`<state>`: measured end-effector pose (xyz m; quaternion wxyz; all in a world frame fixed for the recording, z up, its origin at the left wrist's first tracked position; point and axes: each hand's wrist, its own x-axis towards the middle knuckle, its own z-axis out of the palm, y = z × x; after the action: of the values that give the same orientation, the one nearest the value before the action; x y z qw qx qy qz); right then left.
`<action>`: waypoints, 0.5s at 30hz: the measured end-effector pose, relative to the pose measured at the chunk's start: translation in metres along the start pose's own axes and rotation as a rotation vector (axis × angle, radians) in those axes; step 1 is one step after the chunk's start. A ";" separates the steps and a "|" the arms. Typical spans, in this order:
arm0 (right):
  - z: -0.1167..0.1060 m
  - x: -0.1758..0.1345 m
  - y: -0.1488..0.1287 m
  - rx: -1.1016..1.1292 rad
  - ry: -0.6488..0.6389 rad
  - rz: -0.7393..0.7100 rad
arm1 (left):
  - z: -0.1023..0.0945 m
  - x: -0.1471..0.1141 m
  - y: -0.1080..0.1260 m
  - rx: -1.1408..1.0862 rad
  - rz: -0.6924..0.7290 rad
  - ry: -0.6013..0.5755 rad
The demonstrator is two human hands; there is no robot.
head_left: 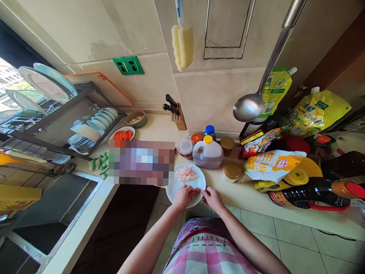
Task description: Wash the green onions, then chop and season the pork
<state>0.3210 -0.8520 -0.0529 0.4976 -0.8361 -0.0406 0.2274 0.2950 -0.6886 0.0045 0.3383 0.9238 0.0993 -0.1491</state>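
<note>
A white plate (172,188) sits at the counter's front edge, partly past it. Pale pink-white shredded pieces (185,173) are heaped on its far side, and a smaller pile of redder chopped meat (195,191) lies near its front. My left hand (182,197) reaches over the plate, its fingers closed together at the red meat. At the right rim, my right hand (214,199) pinches the plate's edge between thumb and fingers. A blurred patch (142,162) hides whatever is left of the plate.
Behind the plate stand a jug with a yellow cap (208,154), a lidded tub (186,148) and a jar (232,172). Sauce bottles (306,193) and bags crowd the right. Carrot shreds (123,135), a knife block (178,117) and a dish rack (66,121) are left. A ladle (248,107) hangs above.
</note>
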 end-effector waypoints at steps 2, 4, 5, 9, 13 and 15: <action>0.001 0.000 0.001 0.001 0.001 -0.001 | -0.001 -0.001 0.002 -0.021 0.078 -0.003; 0.001 0.001 0.001 0.006 0.001 -0.002 | -0.003 -0.004 0.004 -0.066 0.158 -0.002; 0.001 0.001 0.001 0.008 0.002 -0.002 | -0.004 -0.005 0.004 -0.083 0.200 -0.013; 0.001 0.001 0.001 0.009 0.004 0.006 | -0.009 -0.013 0.002 -0.061 0.259 -0.069; 0.001 0.000 0.001 0.005 0.005 0.008 | -0.008 -0.015 -0.004 0.067 0.131 -0.014; 0.001 0.000 0.001 0.002 0.006 0.005 | -0.005 -0.013 -0.007 0.115 0.084 0.003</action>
<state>0.3202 -0.8516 -0.0543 0.4980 -0.8363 -0.0368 0.2264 0.2820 -0.6810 0.0083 0.2905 0.9453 0.0525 -0.1389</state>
